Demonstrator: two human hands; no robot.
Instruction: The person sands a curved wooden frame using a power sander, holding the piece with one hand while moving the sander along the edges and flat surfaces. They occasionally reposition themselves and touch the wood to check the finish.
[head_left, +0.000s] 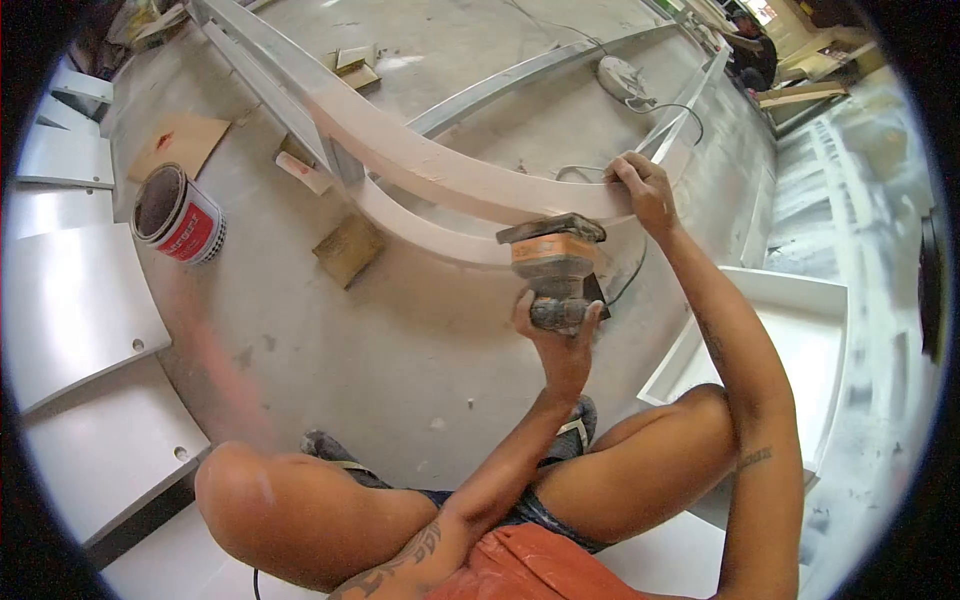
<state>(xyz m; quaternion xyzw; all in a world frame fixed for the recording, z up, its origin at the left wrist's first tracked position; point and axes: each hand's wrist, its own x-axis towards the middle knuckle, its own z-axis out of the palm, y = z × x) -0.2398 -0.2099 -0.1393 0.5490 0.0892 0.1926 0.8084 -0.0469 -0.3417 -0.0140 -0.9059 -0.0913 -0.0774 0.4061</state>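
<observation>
An orange and black power sander [553, 262] is held in my left hand [556, 335], whose fingers wrap round its dark lower body. Its flat pad faces the curved, pinkish-white frame [440, 172] and is at or very near the frame's lower edge. My right hand [645, 190] grips the right part of the curved frame, fingers over its top. A dark cord runs from the sander up to the right.
On the left are a paint can [180, 215], a cardboard sheet [178, 145] and white panels [85, 290]. A brown block [348, 250] lies on the floor. A white tray [790, 330] is at the right. Another person [752, 52] sits at the back right.
</observation>
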